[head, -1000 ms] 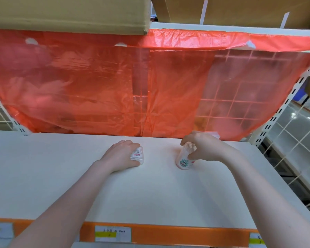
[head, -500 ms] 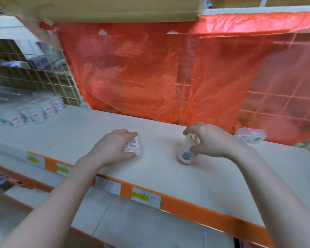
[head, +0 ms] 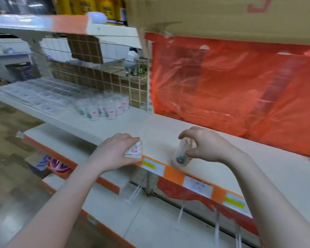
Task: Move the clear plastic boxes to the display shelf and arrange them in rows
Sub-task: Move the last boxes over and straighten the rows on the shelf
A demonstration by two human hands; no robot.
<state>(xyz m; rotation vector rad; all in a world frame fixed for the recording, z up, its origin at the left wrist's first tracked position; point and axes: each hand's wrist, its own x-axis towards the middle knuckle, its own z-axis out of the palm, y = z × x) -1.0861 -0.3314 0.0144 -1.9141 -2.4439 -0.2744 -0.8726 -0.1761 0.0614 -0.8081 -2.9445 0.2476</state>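
Rows of flat clear boxes [head: 34, 97] sit far left on the shelf [head: 150, 127], blurred, with a cluster of small clear tubs [head: 104, 108] just right of them by the wire grid [head: 115, 81]. Your left hand [head: 115, 153] grips one tub [head: 134, 151] from above, fingers curled over its top, barcode label facing you; it sits at or just past the shelf's front edge, and whether it rests on the board or hangs in the air can't be told. Your right hand [head: 204, 145] pinches a second tub [head: 182, 153] near its top, thumb and fingers curled round it, printed end down, close to the orange price strip [head: 174, 171]. Behind it hangs orange plastic sheeting [head: 231, 90], with a cardboard box [head: 222, 17] overhead. Judged step: you're carrying both tubs left toward the cluster. Risks: the right-hand pinch is high and light on a smooth wall, so a quick swing could let the tub slip and drop off the front edge to the lower shelf [head: 132, 212]. The left tub, so near the lip, could clip the edge if you lower it early. Coming in fast, you could also knock over tubs in the tightly packed cluster and break the rows.
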